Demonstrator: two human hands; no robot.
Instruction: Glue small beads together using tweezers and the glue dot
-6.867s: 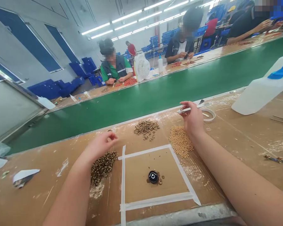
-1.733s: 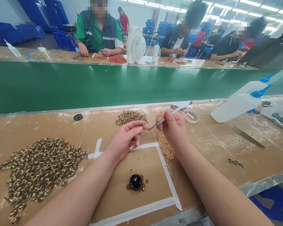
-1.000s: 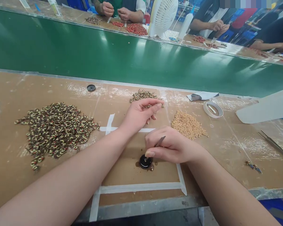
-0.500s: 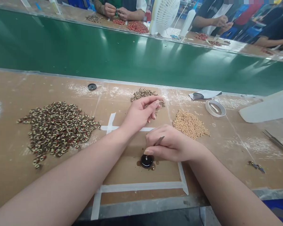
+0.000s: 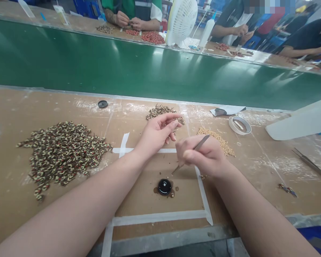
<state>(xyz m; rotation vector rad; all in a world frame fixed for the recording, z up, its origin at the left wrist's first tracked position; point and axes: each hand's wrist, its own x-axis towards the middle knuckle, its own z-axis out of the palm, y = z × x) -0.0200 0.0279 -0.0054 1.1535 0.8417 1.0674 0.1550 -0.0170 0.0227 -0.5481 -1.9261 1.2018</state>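
My right hand (image 5: 202,157) is closed around metal tweezers (image 5: 188,155), whose tips point down-left above a small black cap (image 5: 164,186) inside a square of white tape (image 5: 160,216). My left hand (image 5: 159,130) hovers with fingertips pinched on a tiny piece I cannot make out, just in front of a small pile of patterned beads (image 5: 160,111). A heap of tan beads (image 5: 219,141) lies behind my right hand. A large spread of brown-and-cream patterned pieces (image 5: 61,151) covers the bench to the left.
A green conveyor belt (image 5: 149,71) runs behind the bench. A white round dish (image 5: 239,125), a white squeeze bottle (image 5: 299,123), spare tweezers (image 5: 307,163) and a black disc (image 5: 103,104) lie around. Other people sit beyond the belt beside a white fan (image 5: 180,19).
My right hand has lifted the tweezers off the black cap and moved up and right. My left hand has stayed pinched near the small patterned pile.
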